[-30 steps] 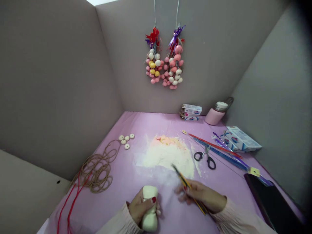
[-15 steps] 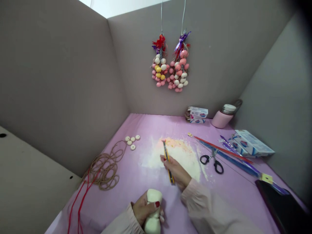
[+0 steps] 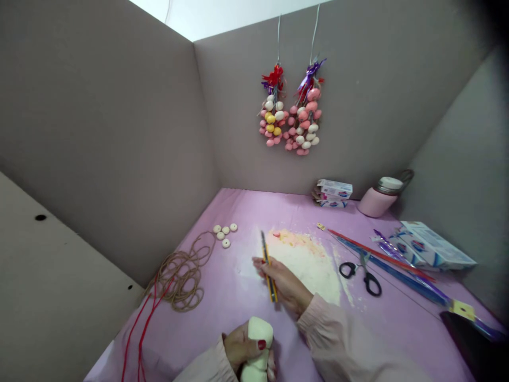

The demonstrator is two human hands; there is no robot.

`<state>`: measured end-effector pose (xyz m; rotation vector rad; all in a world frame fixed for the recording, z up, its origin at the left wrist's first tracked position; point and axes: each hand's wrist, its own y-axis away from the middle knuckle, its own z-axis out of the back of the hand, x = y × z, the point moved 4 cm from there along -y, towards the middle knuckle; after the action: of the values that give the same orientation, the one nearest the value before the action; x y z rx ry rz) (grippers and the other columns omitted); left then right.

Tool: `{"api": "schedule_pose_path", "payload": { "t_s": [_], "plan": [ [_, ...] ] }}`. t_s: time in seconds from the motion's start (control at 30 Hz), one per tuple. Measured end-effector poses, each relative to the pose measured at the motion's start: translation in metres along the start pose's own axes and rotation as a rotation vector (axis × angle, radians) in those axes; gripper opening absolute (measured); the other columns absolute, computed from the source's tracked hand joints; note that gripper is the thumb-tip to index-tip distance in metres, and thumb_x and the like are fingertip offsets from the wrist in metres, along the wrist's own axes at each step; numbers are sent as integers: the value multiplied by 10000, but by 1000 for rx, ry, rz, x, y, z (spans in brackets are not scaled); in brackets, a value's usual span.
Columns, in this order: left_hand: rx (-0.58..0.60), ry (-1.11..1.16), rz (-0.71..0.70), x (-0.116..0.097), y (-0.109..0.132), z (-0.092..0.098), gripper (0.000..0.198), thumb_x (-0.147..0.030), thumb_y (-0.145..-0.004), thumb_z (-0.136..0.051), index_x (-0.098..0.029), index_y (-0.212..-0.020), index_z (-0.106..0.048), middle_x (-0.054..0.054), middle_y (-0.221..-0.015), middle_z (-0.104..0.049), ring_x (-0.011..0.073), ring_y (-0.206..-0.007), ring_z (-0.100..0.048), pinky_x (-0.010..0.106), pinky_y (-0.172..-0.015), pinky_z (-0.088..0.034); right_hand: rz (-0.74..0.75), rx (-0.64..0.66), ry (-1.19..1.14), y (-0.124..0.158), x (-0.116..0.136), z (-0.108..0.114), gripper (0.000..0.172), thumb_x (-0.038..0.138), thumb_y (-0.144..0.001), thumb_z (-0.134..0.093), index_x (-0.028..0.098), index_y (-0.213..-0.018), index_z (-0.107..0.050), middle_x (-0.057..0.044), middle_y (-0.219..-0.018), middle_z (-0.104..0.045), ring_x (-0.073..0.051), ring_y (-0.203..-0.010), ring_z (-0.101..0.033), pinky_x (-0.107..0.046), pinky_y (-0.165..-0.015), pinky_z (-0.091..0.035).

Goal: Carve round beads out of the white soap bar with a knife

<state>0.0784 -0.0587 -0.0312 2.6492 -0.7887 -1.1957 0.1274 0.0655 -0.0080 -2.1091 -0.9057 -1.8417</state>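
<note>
Two bare hands. Left hand (image 3: 240, 347) wrapped firmly round one smooth, pale, waisted block (image 3: 260, 330), bottom centre of the frame. Right hand (image 3: 284, 284), mid-frame, grasps one slim yellow-and-black utility knife (image 3: 270, 276) — blade end upward. Around the centre, one powdery cream spread (image 3: 314, 270), peach crumbs along its far edge. Left of centre, five round, pale beads (image 3: 226, 230); centre right, one pair of black-handled scissors (image 3: 373, 286) — metal blades.

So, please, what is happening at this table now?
A person's left hand holds a pale block at the near edge of view. The right hand holds a slim yellow-and-black tool, apparently a cutter, apart from the block. Pale powder lies spread on the table, with scissors to its right.
</note>
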Motion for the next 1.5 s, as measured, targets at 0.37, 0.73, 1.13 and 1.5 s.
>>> {"api": "schedule_pose_path", "payload": {
  "t_s": [0.37,0.73,1.13,1.5],
  "plan": [
    [10,37,-18,-1,2,3,332,-324,-578,-633,-139,-762,-428,30,-547,-592,131,-476,-564,223,-473,-379,54,-106,-70,-26,7,-1,313,419,-682,-449,203,-898,-515,-11,-874,-531,-131,-835,-454,-242,-721,-338],
    [9,52,-41,-3,2,2,324,-327,-578,-630,-145,-749,-424,31,-549,-589,143,-482,-567,226,-475,-380,-10,-123,-134,-11,6,4,245,363,-687,-472,209,-874,-507,-18,-960,-530,-125,-949,-437,-247,-780,-341],
    [-114,-7,-109,-5,-2,1,325,-313,-603,-608,-140,-773,-391,13,-577,-567,127,-501,-555,249,-503,-383,3,-233,-62,30,14,41,338,447,-707,-437,230,-957,-504,-55,-1040,-515,-158,-883,-496,-270,-679,-387],
    [-512,-1164,-536,-60,-30,-31,209,-295,-741,-403,-172,-907,-442,9,-755,-517,108,-673,-469,231,-622,-369,211,-245,89,58,-10,36,314,440,-732,-418,178,-890,-489,-31,-778,-544,-129,-636,-496,-238,-541,-384]
  ]
}}
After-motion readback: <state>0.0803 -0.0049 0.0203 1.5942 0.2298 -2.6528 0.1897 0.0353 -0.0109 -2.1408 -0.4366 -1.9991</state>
